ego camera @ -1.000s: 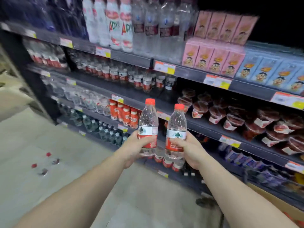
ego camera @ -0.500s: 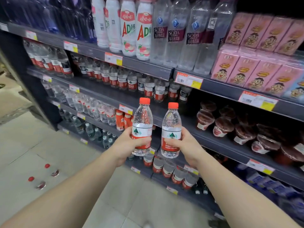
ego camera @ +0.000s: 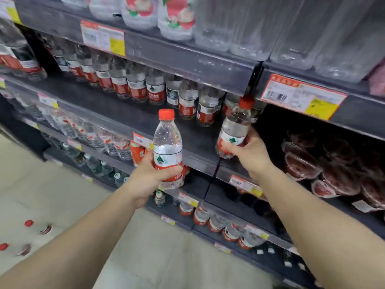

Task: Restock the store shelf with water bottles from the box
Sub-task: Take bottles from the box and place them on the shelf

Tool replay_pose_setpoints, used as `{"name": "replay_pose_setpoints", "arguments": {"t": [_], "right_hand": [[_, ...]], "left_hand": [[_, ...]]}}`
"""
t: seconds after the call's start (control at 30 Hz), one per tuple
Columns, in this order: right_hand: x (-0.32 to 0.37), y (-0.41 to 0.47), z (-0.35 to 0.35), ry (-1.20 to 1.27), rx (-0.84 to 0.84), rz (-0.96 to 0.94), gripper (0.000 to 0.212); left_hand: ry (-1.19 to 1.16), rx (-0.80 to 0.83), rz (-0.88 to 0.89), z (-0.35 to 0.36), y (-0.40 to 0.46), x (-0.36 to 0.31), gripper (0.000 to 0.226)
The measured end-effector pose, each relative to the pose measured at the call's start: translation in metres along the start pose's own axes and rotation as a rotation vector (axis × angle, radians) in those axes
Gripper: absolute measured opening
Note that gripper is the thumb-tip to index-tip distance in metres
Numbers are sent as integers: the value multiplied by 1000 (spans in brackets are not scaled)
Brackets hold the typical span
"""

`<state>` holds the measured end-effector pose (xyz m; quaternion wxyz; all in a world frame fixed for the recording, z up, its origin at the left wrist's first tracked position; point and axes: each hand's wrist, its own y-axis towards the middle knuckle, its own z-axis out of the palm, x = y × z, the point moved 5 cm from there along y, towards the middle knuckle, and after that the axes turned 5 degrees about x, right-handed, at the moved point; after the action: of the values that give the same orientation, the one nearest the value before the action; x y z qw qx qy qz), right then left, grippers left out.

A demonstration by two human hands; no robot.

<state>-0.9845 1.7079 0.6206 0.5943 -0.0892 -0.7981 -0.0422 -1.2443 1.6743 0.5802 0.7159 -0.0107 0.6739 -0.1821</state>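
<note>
My left hand (ego camera: 149, 178) grips a clear water bottle (ego camera: 167, 147) with a red cap and red-white label, held upright in front of the dark shelf (ego camera: 129, 117). My right hand (ego camera: 250, 153) holds a second such bottle (ego camera: 234, 130), tilted, its base over the shelf's front right edge and its cap just under the shelf above. A row of matching bottles (ego camera: 154, 90) stands at the back of that shelf. The box is out of view.
The shelf above carries large clear bottles (ego camera: 229, 28) and price tags (ego camera: 300, 97). Dark red cups (ego camera: 333, 163) fill the bay to the right. Lower shelves hold more bottles (ego camera: 216, 224). Red caps (ego camera: 28, 223) lie on the pale floor at left.
The view has closed in on the shelf. My right hand has lifted its bottle up and right to the shelf edge, apart from the left bottle, which stayed lower.
</note>
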Motion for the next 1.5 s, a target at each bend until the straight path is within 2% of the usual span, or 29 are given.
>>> {"name": "replay_pose_setpoints", "arguments": {"t": [0.1, 0.3, 0.6, 0.77, 0.93, 1.0, 1.07, 1.1, 1.13, 1.2, 1.23, 1.27, 1.33, 1.4, 1.5], "right_hand": [[-11, 31, 6, -28, -84, -21, 56], [-23, 74, 24, 27, -212, -43, 59], [-41, 92, 25, -205, -257, 34, 71], [-41, 104, 23, -276, -260, 58, 71], [-41, 104, 23, -276, -250, 111, 74], [-32, 90, 20, -227, -343, 79, 71], [-13, 59, 24, -120, -401, 20, 59], [-4, 41, 33, -46, -310, 20, 51], [4, 23, 48, 18, -117, 35, 47], [16, -9, 78, 48, 284, 99, 51], [16, -17, 85, 40, 359, 113, 56], [18, -19, 86, 45, 353, 113, 60], [22, -14, 74, 2, 222, 92, 66], [25, -8, 55, -80, 122, 36, 63], [20, 2, 25, -89, 87, 5, 59]], "left_hand": [[13, 38, 18, -12, 19, 4, 82], [73, 78, 35, -28, 44, 5, 86], [99, 87, 61, -42, 70, -4, 88], [113, 114, 53, -41, 72, -5, 104], [130, 122, 40, -34, 71, -10, 97], [128, 123, 34, -29, 69, -13, 83], [110, 129, 30, -20, 67, -15, 81], [104, 129, 30, -14, 67, -16, 83], [103, 122, 36, -8, 66, -17, 82], [135, 103, 75, 7, 67, -21, 70], [159, 95, 100, 17, 67, -22, 65], [174, 90, 127, 27, 67, -24, 63], [182, 113, 173, 45, 69, -26, 64], [225, 197, 202, 61, 72, -29, 70], [335, 338, 251, 73, 78, -37, 89]]}}
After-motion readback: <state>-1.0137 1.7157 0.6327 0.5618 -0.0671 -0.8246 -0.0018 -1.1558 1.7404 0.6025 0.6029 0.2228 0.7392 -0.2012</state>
